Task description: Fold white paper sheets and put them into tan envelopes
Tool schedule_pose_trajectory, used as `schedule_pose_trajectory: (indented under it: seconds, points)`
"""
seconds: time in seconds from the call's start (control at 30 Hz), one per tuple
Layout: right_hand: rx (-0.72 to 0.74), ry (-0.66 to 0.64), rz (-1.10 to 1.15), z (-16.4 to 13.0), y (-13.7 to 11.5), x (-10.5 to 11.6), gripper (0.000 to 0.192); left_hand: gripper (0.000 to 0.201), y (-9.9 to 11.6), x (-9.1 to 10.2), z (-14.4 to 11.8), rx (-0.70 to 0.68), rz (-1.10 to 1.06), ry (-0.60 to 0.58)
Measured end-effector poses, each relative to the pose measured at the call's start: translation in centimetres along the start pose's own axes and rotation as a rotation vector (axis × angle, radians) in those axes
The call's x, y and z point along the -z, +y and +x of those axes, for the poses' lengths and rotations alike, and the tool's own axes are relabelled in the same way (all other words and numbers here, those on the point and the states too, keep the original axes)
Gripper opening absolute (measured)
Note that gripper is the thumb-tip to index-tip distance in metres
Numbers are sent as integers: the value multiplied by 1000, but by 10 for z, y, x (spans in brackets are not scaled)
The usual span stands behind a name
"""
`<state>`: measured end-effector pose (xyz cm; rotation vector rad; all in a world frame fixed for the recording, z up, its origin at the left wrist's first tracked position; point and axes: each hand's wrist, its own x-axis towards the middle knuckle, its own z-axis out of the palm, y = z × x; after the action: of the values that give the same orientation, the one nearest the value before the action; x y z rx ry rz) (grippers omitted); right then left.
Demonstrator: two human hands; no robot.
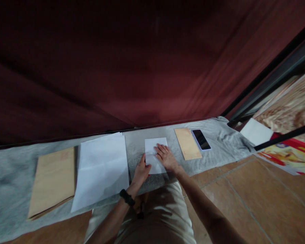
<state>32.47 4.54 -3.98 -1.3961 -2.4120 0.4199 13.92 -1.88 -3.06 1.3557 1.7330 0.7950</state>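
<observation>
Straight in on the small white paper [156,166], down at six o'clock in view, flat on the grey cloth [222,137]! Bracing its left edge with the left hand [141,171], thumb on top; cannot tell whether pinching from beneath. Resting the right hand [166,158] palm down across the middle and right, fingers loosely spread. Over at nine o'clock from there: larger white sheets [103,166], then brown envelopes [54,179] farther out. Across, between two and three: a single tan envelope [187,143], then a phone [201,139] just beside it, dark screen upward.
</observation>
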Motion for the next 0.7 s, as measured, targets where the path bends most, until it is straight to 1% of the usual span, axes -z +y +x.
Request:
schedule_pose_trajectory:
  seconds: [0.13, 0.2, 0.3, 0.37, 0.43, 0.53, 0.57, 0.63, 0.7]
  points:
    - [-30, 11, -79, 10, 8, -4, 48, 79, 6, 1, -3, 131, -75, -95]
    - [-52, 13, -104, 15, 12, -4, 50, 80, 8, 2, -4, 145, -72, -111]
    - [-75, 17, -123, 21, 17, -3, 51, 77, 7, 4, -5, 114, -29, -121]
    - [-86, 25, -124, 25, 20, -3, 52, 73, 3, 6, -7, 66, 72, -120]
    - [-94, 30, -128, 27, 23, -4, 53, 65, 1, 8, -9, 13, 260, -100]
    - [-96, 32, -144, 29, 25, -7, 54, 46, 7, 9, -9, -66, 542, 11]
    - [-96, 33, -147, 29, 26, -8, 55, 43, 12, 7, -6, -116, 591, 57]
    - [-100, 38, -149, 28, 26, -9, 55, 45, 22, 0, 6, -270, 623, 116]
    - [-104, 38, -152, 28, 25, -9, 55, 49, 31, -12, 23, -429, 614, 112]
